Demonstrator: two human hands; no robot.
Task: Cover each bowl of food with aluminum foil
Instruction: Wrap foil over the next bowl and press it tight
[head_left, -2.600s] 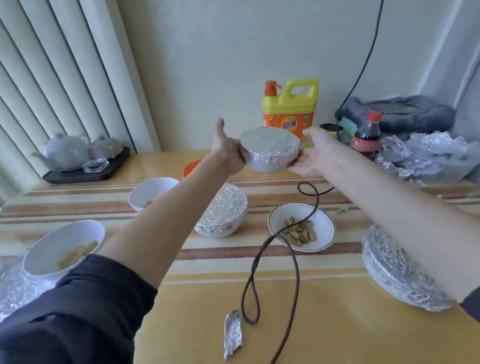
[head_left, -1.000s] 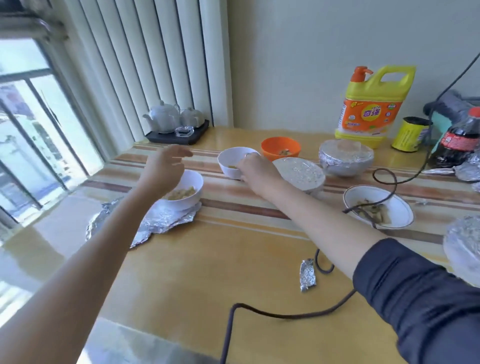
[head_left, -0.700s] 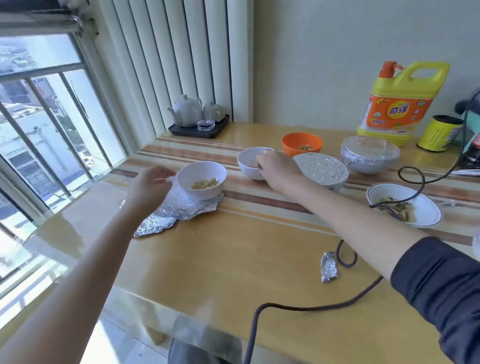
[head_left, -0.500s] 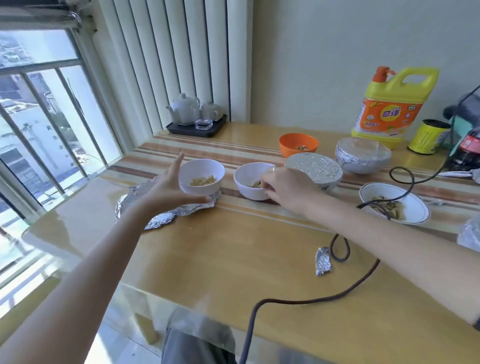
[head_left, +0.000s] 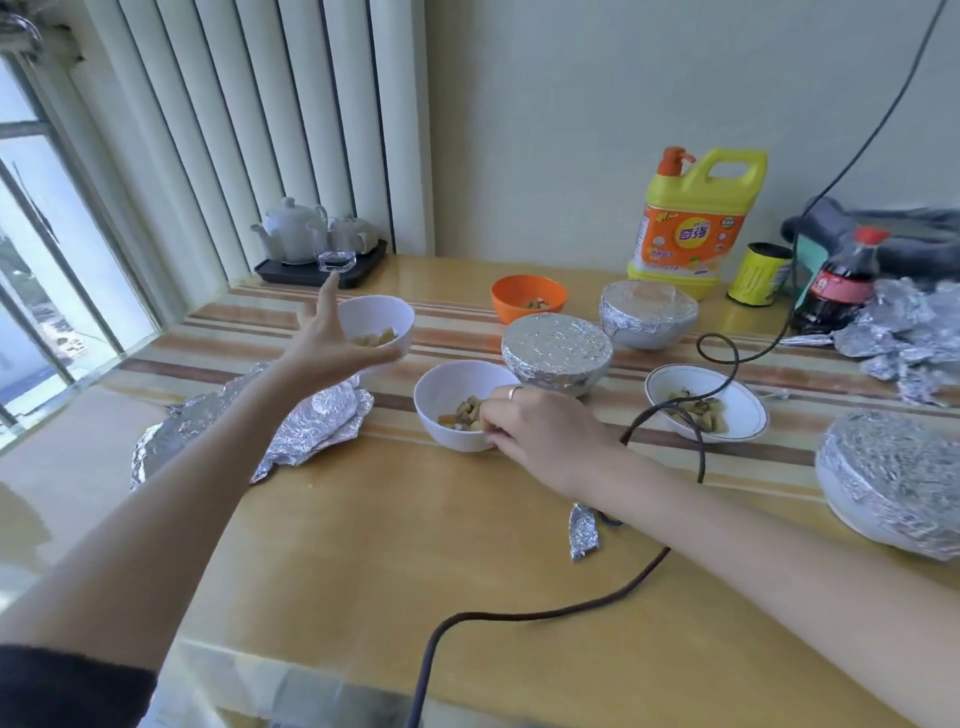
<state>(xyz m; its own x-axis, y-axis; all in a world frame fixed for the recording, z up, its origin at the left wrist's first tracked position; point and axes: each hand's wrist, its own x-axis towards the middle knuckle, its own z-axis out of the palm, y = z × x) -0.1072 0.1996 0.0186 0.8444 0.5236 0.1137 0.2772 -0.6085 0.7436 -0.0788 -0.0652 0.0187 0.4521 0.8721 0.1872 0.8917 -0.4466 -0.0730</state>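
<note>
fingers of left hand (head_left: 332, 348) are curled under raised bowl (head_left: 382, 325); second bowl (head_left: 457, 405) at 4 o'clock is pinched by right hand (head_left: 540, 431).

table (head_left: 395, 545): yellow, striped | foil sheet (head_left: 311, 423) | white bowl (head_left: 457, 415) | foil-covered bowl (head_left: 556, 353) | cable (head_left: 519, 616)

On the desk (head_left: 363, 545), the open bowl (head_left: 457, 410) is the landmark; a foil sheet (head_left: 291, 431) lies to its left; a foil-covered bowl (head_left: 556, 353) sits just behind and right; a shallow dish (head_left: 727, 410) stands further right; a foil scrap (head_left: 583, 530) lies in front.
</note>
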